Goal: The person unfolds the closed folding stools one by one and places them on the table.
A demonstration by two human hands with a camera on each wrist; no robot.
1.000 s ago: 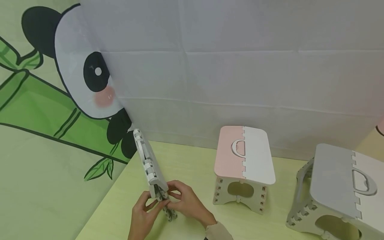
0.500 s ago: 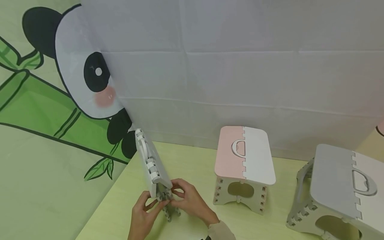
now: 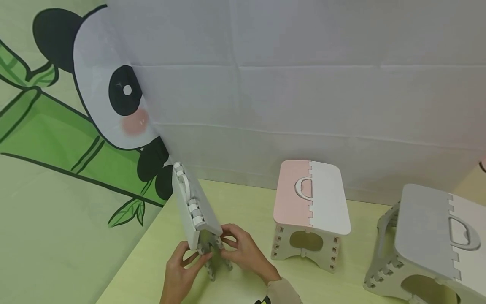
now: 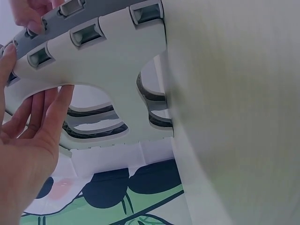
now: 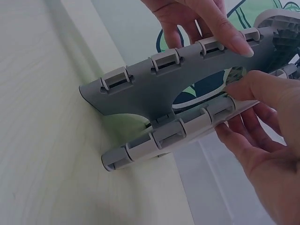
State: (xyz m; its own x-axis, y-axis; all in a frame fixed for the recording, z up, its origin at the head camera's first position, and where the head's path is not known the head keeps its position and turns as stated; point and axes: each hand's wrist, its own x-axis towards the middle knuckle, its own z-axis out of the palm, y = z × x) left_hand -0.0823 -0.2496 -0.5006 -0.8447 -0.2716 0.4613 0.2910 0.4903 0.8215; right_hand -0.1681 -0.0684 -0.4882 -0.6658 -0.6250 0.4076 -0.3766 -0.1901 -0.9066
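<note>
A partly unfolded grey-and-white folding stool (image 3: 204, 202) stands on its legs on the left part of the table, its two seat halves still sloping like a narrow tent. My left hand (image 3: 180, 269) grips the left leg panel near its top, thumb on one side and fingers curled through the cutout, as the left wrist view shows. On the other side, my right hand (image 3: 244, 255) pinches the right leg panel (image 5: 166, 133) between thumb and fingers. The end panel (image 5: 154, 89) is bent at its middle hinge between the two hands.
A pink-and-white folding stool (image 3: 291, 192) stands unfolded at mid table. Farther right is a larger grey-and-white stool (image 3: 421, 228), also unfolded. A white cloth (image 3: 303, 97) hangs behind the pale table (image 3: 243, 202), with a panda-print cloth (image 3: 45, 202) at the left.
The stool's two leg sides and seat halves have spread farther apart. My right hand has moved slightly right with its side, while the left hand stays almost in place.
</note>
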